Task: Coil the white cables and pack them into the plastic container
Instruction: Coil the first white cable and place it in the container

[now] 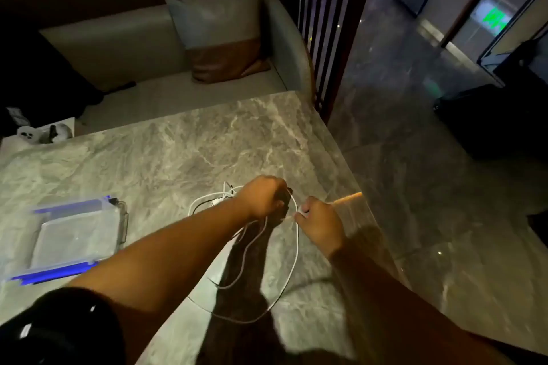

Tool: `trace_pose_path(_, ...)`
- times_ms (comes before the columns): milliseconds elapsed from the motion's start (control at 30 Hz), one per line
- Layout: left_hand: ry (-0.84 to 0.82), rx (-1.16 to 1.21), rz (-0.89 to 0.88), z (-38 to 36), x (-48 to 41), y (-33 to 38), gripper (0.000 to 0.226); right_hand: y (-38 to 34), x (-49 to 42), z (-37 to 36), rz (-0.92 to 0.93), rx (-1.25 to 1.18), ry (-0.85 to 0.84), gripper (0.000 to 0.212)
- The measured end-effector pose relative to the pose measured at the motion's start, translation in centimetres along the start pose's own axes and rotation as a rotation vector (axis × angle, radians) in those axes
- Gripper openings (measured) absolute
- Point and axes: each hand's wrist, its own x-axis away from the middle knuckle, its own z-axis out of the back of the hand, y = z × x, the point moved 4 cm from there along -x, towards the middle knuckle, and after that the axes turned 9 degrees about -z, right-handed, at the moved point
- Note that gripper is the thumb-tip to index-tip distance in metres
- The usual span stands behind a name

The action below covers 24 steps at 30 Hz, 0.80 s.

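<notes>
A white cable [296,249] hangs in a long loop over the grey marble table [166,157], held up by both hands near the table's right side. My left hand [262,197] is closed around the top of the loop. My right hand [318,221] pinches the same cable just to the right, close to the table's edge. Another white cable [207,201] lies loosely coiled on the table behind my left wrist. The clear plastic container [118,225] with blue clips sits open at the left, nothing visible inside.
The table's right edge [350,169] drops to a dark glossy floor. A grey sofa [142,38] with a cushion [219,38] stands beyond the far edge. Small white and black objects [44,133] rest at the far left corner.
</notes>
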Motion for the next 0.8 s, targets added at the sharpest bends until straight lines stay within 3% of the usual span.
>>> trace_pose_path(300, -0.091, -0.024, -0.063, -1.0, -3.7, -1.8, 0.037, 0.4, -1.8, -0.7, -0.063, -0.048, 0.0, 0.033)
trace_pose_path(800, -0.054, -0.006, -0.028, -2.1, -5.3, -3.6, 0.031, 0.7, -2.5, -1.2, -0.062, -0.058, 0.036, 0.026)
